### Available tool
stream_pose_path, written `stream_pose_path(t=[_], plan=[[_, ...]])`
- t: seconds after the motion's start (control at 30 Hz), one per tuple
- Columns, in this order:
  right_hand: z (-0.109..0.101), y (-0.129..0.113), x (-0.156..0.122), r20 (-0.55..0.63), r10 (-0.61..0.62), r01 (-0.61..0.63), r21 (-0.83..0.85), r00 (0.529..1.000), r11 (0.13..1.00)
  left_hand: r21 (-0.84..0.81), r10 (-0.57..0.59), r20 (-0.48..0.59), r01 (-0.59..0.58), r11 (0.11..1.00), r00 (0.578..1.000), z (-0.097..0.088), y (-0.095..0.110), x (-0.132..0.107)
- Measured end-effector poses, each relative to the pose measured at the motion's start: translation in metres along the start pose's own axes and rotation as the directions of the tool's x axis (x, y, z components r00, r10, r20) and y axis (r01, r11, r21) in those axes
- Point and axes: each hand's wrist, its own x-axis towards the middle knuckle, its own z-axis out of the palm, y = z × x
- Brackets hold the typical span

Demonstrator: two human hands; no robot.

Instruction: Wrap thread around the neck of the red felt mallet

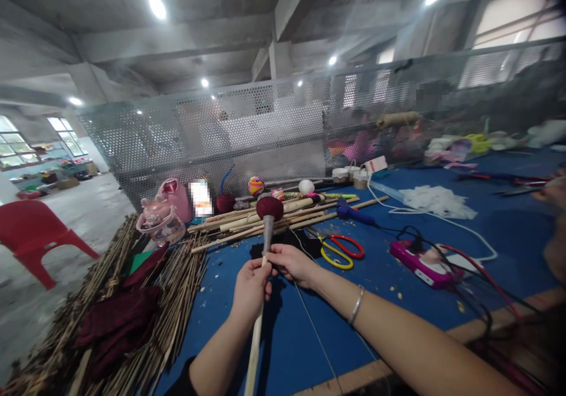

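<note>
Both hands are on a pale wooden stick (253,349) topped by a round dark red head (269,208), with a grey tapering neck (267,234) below the head. My left hand (250,284) is closed around the stick just under the neck. My right hand (292,263) pinches at the lower end of the neck, its fingertips close to my left thumb. A thin pale cord (315,325) passes below my right hand down to the table's front edge; whether my fingers hold it I cannot tell. Scissors with red and yellow handles (338,253) lie right of my hands.
Loose wooden sticks (239,222) lie behind my hands on the blue table (212,325). Thin twigs with dark red cloth (119,325) on them are piled at left. A purple power strip (418,266), cables and a blue glue gun (354,212) lie at right. Another person's hand (555,192) is far right.
</note>
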Motion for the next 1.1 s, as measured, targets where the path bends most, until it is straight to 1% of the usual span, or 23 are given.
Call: stream_pose_path(t=[0.07, 0.13, 0.23, 0.33, 0.4, 0.43, 0.5, 0.6, 0.67, 0.73, 0.8, 0.83, 0.9, 0.97, 1.03, 1.1], plan=[[0.001, 0.0, 0.0, -0.015, -0.032, 0.032, -0.009, 0.999, 0.999, 0.007, -0.001, 0.011, 0.001, 1.0, 1.0, 0.0, -0.002, 0.002], [0.002, -0.002, -0.002, -0.03, -0.058, 0.058, -0.003, 0.998, 0.998, 0.058, 0.011, 0.044, -0.014, 0.998, 0.999, -0.001, -0.004, 0.002], [0.003, -0.005, -0.005, -0.051, -0.082, 0.083, 0.023, 0.995, 0.996, 0.18, 0.087, 0.071, -0.098, 0.979, 0.994, -0.003, -0.006, 0.0], [0.003, -0.002, -0.005, -0.071, -0.088, 0.09, 0.022, 0.994, 0.996, 0.302, 0.213, 0.021, -0.21, 0.93, 0.977, -0.003, -0.007, -0.003], [0.003, 0.002, -0.003, -0.064, -0.096, 0.097, 0.016, 0.993, 0.995, 0.357, 0.267, -0.005, -0.247, 0.901, 0.964, -0.003, -0.007, -0.004], [0.003, 0.003, -0.002, -0.057, -0.101, 0.103, 0.017, 0.993, 0.995, 0.372, 0.274, -0.015, -0.25, 0.894, 0.962, -0.003, -0.007, -0.004], [0.002, 0.004, -0.001, -0.044, -0.12, 0.121, 0.025, 0.992, 0.992, 0.378, 0.249, -0.032, -0.218, 0.9, 0.968, -0.003, -0.008, -0.002], [0.001, 0.001, -0.002, -0.031, -0.138, 0.138, 0.005, 0.99, 0.99, 0.324, 0.147, -0.056, -0.122, 0.938, 0.987, -0.003, -0.008, -0.001], [0.0, -0.004, -0.004, -0.002, -0.121, 0.121, 0.005, 0.993, 0.993, 0.254, 0.074, -0.031, -0.063, 0.965, 0.997, -0.001, -0.006, -0.003], [-0.002, -0.008, -0.007, 0.067, -0.088, 0.086, 0.032, 0.994, 0.996, 0.167, 0.044, 0.03, -0.048, 0.985, 0.999, 0.002, -0.004, -0.007], [-0.004, -0.012, -0.01, 0.141, -0.066, 0.061, 0.044, 0.988, 0.997, 0.097, 0.058, 0.109, -0.069, 0.993, 0.992, 0.006, -0.001, -0.011], [-0.004, -0.014, -0.012, 0.159, -0.065, 0.061, 0.032, 0.985, 0.998, 0.072, 0.067, 0.15, -0.078, 0.994, 0.986, 0.006, 0.0, -0.012], [-0.004, -0.016, -0.014, 0.145, -0.086, 0.09, -0.021, 0.986, 0.996, 0.051, 0.06, 0.231, -0.074, 0.996, 0.971, 0.006, 0.001, -0.012], [-0.001, -0.016, -0.015, 0.1, -0.113, 0.121, -0.07, 0.988, 0.99, 0.085, 0.037, 0.28, -0.063, 0.994, 0.959, 0.004, 0.001, -0.011], [0.002, -0.015, -0.014, 0.065, -0.128, 0.133, -0.084, 0.99, 0.988, 0.167, 0.081, 0.244, -0.125, 0.978, 0.966, 0.001, -0.001, -0.009], [0.005, -0.014, -0.014, 0.044, -0.128, 0.131, -0.077, 0.991, 0.988, 0.279, 0.187, 0.141, -0.22, 0.935, 0.972, -0.001, -0.001, -0.009]])
